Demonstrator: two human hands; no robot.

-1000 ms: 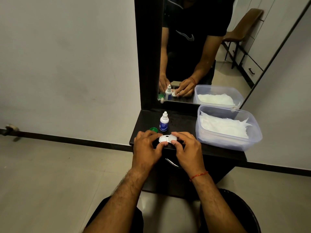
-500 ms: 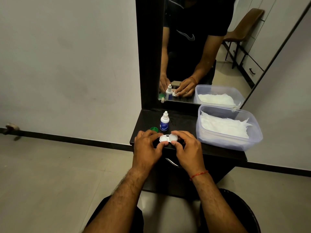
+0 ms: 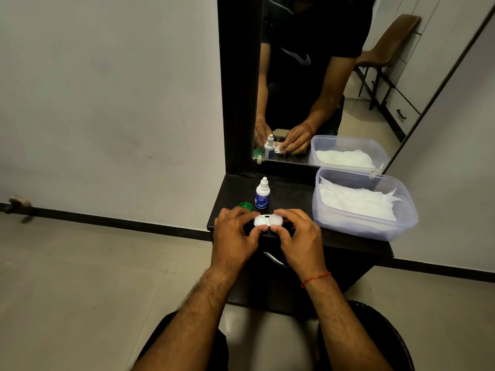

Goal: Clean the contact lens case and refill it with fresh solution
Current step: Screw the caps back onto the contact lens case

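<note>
A white two-well contact lens case (image 3: 267,220) sits at the front edge of the dark shelf (image 3: 289,194). My left hand (image 3: 235,234) pinches its left well between thumb and fingers. My right hand (image 3: 296,235) pinches the right well, which has a white cap on it. Just behind the case stands a small white solution bottle (image 3: 262,197) with a blue label, upright and capped. A green cap (image 3: 245,205) lies on the shelf to the left of the bottle, partly hidden by my left fingers.
A clear plastic tub (image 3: 401,210) holding white tissues fills the right side of the shelf. A mirror (image 3: 308,89) in a dark frame rises behind the shelf. A drawer handle (image 3: 276,259) shows below the shelf edge. Tiled floor lies to the left.
Both hands stay on the case; my fingers have shifted slightly around the two wells. Bottle, green cap and tub have not moved.
</note>
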